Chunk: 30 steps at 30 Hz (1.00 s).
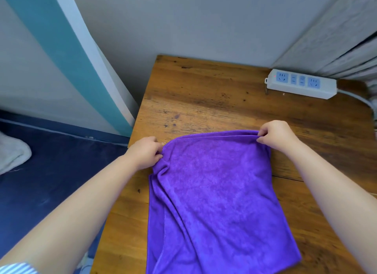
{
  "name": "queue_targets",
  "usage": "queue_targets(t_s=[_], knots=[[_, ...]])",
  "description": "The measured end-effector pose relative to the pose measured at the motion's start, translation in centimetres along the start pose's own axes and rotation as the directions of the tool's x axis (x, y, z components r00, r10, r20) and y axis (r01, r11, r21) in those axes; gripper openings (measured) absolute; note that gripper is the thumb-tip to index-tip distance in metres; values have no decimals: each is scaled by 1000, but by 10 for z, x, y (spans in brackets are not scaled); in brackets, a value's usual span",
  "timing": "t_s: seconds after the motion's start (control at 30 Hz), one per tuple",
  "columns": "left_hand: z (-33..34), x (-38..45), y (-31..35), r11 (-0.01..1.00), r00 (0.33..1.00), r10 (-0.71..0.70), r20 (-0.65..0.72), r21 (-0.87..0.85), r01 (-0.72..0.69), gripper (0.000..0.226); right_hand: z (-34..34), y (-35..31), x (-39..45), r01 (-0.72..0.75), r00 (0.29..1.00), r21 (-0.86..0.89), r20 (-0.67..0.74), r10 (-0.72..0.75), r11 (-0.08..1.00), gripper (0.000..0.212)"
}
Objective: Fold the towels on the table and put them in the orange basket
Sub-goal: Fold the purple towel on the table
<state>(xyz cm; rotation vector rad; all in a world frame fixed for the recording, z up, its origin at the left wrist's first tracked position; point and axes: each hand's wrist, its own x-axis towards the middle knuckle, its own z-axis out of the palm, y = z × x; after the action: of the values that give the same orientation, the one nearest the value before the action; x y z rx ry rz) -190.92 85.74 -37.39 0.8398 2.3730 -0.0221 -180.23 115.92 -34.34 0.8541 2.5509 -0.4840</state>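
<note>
A purple towel (216,196) lies on the wooden table (204,94), doubled over so that two layers show along its far edge and left side. My left hand (143,154) pinches the far left corner of the towel. My right hand (275,136) pinches the far right corner, both layers between thumb and fingers. The far edge is lifted slightly off the table between the two hands. The near end of the towel runs out of the bottom of the view. No orange basket is in view.
A white power strip (299,84) with blue sockets lies at the table's far right, its cable running off to the right. A curtain (346,49) hangs behind it. Left of the table is a dark blue bed surface (40,182) with a white cloth (12,153).
</note>
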Motion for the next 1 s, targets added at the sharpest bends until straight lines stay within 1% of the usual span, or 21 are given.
queue_targets(t_s=[0.1, 0.17, 0.2, 0.27, 0.3, 0.37, 0.4, 0.43, 0.47, 0.53, 0.6, 0.63, 0.7, 0.73, 0.8, 0.83, 0.87, 0.93, 1.0], knots=[[11, -8, 7, 992, 999, 33, -30, 122, -29, 31, -3, 9, -7, 40, 999, 53, -6, -39, 998, 17], [19, -12, 10, 991, 996, 25, -85, 136, -14, 30, -3, 11, -10, 65, 998, 52, 2, -65, 997, 19], [23, -15, 13, 992, 992, 30, -119, 125, -15, 28, -3, 11, -12, 71, 997, 54, 2, -71, 996, 21], [32, -20, 17, 994, 975, 61, -211, 101, -41, 15, 1, 11, -14, 84, 996, 57, -22, -83, 995, 22], [35, -22, 20, 994, 977, 58, -205, 100, -39, 11, 3, 11, -14, 87, 996, 54, -38, -85, 995, 23], [42, -23, 21, 998, 978, 15, -209, 67, -1, 23, 9, 12, -16, 84, 994, 39, -71, -82, 996, 24], [44, -23, 22, 999, 979, -11, -202, 40, 20, 27, 12, 12, -17, 79, 993, 34, -87, -76, 996, 24], [44, -24, 22, 999, 974, -17, -224, 41, 27, 29, 15, 12, -18, 75, 992, 29, -102, -72, 997, 24], [43, -25, 23, 998, 969, -16, -248, 50, 29, 27, 17, 13, -19, 78, 990, 21, -122, -75, 997, 25], [40, -26, 24, 998, 970, 13, -244, 55, 1, 19, 18, 17, -21, 86, 983, -6, -163, -86, 996, 26], [38, -32, 28, 999, 979, 31, -202, -8, -34, 21, 18, 20, -24, 118, 976, -43, -182, -124, 992, 26], [37, -33, 30, 998, 979, 9, -203, -65, -23, 17, 17, 22, -26, 136, 971, -58, -192, -145, 989, 26], [36, -33, 29, 989, 962, -80, -260, -144, 44, 11, 15, 23, -28, 167, 958, -64, -225, -178, 984, 24], [35, -33, 28, 980, 951, -116, -285, -189, 63, 14, 15, 23, -29, 176, 953, -47, -243, -182, 983, 23], [27, -33, 27, 959, 932, -201, -301, -253, 125, 33, 13, 23, -31, 185, 945, -3, -272, -179, 983, 19], [23, -34, 27, 951, 921, -235, -311, -271, 150, 39, 12, 23, -32, 192, 944, 19, -276, -179, 981, 18], [18, -34, 27, 938, 907, -272, -322, -298, 176, 40, 11, 25, -32, 207, 942, 43, -279, -187, 977, 17], [8, -37, 24, 883, 867, -385, -317, -401, 245, 37, 10, 30, -32, 239, 939, 113, -282, -199, 965, 14], [0, -41, 20, 823, 844, -447, -298, -507, 257, 30, 8, 36, -34, 240, 943, 193, -281, -181, 951, 12]])
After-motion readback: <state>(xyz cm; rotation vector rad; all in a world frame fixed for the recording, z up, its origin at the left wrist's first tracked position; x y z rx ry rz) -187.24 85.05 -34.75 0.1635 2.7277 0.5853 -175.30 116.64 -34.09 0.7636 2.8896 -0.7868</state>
